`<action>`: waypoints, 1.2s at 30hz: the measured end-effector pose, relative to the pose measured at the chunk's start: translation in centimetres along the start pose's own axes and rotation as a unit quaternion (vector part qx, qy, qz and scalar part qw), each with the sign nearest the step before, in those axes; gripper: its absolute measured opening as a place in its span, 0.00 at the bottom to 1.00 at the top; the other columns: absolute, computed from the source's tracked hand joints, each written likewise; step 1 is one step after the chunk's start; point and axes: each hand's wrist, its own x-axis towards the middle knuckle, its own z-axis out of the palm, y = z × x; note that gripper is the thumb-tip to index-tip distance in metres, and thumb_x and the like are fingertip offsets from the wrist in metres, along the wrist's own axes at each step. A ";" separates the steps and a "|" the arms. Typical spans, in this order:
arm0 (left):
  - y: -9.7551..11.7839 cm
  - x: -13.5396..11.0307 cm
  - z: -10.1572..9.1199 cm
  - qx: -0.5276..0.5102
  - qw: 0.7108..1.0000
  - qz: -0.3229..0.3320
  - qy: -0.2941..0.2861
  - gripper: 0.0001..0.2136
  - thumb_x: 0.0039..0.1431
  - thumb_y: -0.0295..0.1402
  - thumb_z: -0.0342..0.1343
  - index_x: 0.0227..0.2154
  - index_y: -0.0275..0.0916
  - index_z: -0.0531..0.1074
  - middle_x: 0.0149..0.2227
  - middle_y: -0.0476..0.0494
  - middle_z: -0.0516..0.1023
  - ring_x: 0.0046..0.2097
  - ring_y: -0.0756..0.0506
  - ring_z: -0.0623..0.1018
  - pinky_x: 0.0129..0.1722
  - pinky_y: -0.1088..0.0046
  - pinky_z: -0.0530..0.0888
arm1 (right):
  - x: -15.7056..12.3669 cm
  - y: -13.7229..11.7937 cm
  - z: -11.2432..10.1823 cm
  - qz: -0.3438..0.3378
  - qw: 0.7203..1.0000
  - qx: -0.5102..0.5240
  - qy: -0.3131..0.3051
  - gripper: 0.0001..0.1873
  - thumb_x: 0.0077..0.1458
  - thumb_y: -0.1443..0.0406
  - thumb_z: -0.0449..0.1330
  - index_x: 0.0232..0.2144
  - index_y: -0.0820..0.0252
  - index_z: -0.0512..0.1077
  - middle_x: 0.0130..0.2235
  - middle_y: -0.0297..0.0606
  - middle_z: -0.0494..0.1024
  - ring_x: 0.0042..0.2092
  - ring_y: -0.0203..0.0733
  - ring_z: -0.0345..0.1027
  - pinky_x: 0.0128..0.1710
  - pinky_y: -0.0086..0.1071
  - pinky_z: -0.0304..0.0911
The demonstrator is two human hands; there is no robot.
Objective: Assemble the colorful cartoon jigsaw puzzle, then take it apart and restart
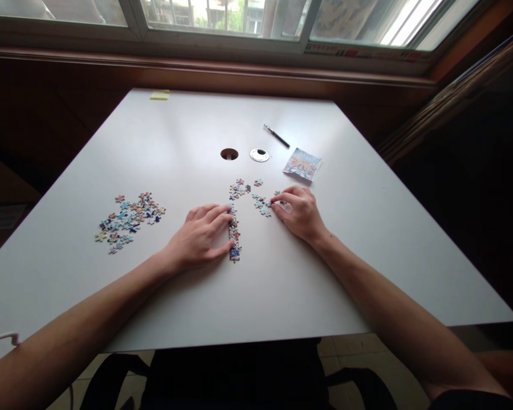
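My left hand [203, 234] lies flat on the white table [154, 148], fingers stretched out, fingertips touching a narrow joined strip of puzzle pieces [235, 239]. My right hand [298, 212] rests to the right, fingers curled in a pinch on a loose puzzle piece [275, 200] at the edge of a small scatter of pieces [260, 204]. More loose pieces [239, 189] lie just beyond the strip.
A larger pile of puzzle pieces [128, 221] lies at the left. A small picture card [302, 163], a black pen [276, 135], a round cable hole [229, 154], its silver cover [259, 154] and a yellow sticky pad [159, 95] sit farther back. Windows run behind.
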 end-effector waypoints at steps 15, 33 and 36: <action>-0.2 -0.6 0.0 -0.044 0.983 0.147 0.102 0.06 0.62 0.33 0.60 0.41 0.46 0.77 0.48 0.44 0.80 0.53 0.42 0.75 0.56 0.60 0.67 | 0.1 -0.5 -0.4 -0.028 0.999 -0.003 0.043 0.09 0.64 0.63 0.58 0.36 0.55 0.78 0.35 0.38 0.79 0.40 0.45 0.71 0.45 0.40 0.61; 0.4 -0.5 -0.4 -0.063 0.978 0.198 -0.030 0.08 0.67 0.36 0.55 0.45 0.48 0.77 0.49 0.47 0.82 0.53 0.44 0.78 0.62 0.59 0.63 | -0.7 -3.8 -1.3 -0.175 0.977 0.115 -0.047 0.07 0.66 0.66 0.55 0.38 0.56 0.73 0.35 0.40 0.79 0.36 0.41 0.72 0.39 0.36 0.67; 0.7 -0.5 -0.5 -0.060 0.977 0.202 -0.027 0.08 0.68 0.34 0.54 0.44 0.48 0.77 0.49 0.47 0.82 0.53 0.45 0.78 0.63 0.60 0.62 | -0.8 -3.6 -1.1 -0.178 0.976 0.112 -0.049 0.06 0.66 0.67 0.55 0.38 0.57 0.73 0.35 0.40 0.78 0.35 0.41 0.71 0.38 0.36 0.67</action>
